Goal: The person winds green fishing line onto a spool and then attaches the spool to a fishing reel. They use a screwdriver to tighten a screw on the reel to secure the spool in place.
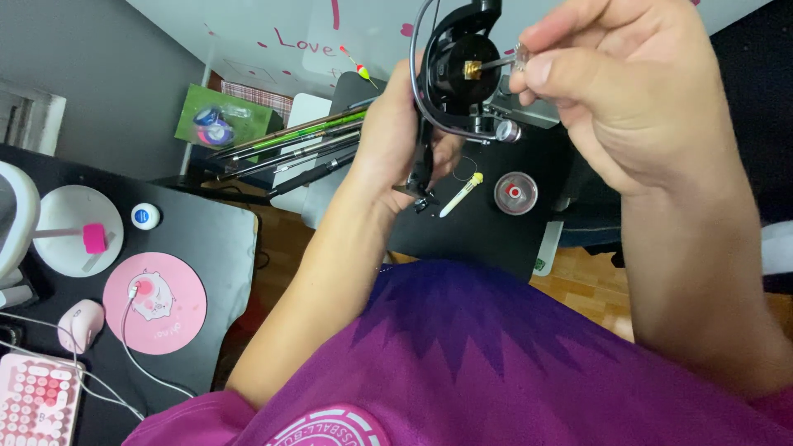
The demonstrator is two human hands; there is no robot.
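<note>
So we've got the black fishing reel with the curved metal bail wire (453,74) held up in mid air, well above the small black counter (487,235). Left hand (396,144) is wrapped around the reel's foot/stem from behind, fingers closed tight on it. Right hand (615,78) comes in from the other side w/ thumb and forefinger pinched narrow on a small clear plastic knob piece (520,56) that has a thin metal pin on it, and the pin's tip is right at the little brass nut (472,69) in the middle of the reel's face. Can't tell if it's actually touching or just a hair off tbh.

Down on the counter, under the reel: a small white float stick with a yellow tip (461,195) and, just beside it, a round grey cap with a red centre (515,192). A bundle of green and black fishing rods (289,147) pokes out to the left of the wrist.

Other black desk on the far left has a pink round mouse pad (155,303), pink mouse (80,324) and pink keyboard (35,403). Purple shirt (462,363) fills the bottom.
</note>
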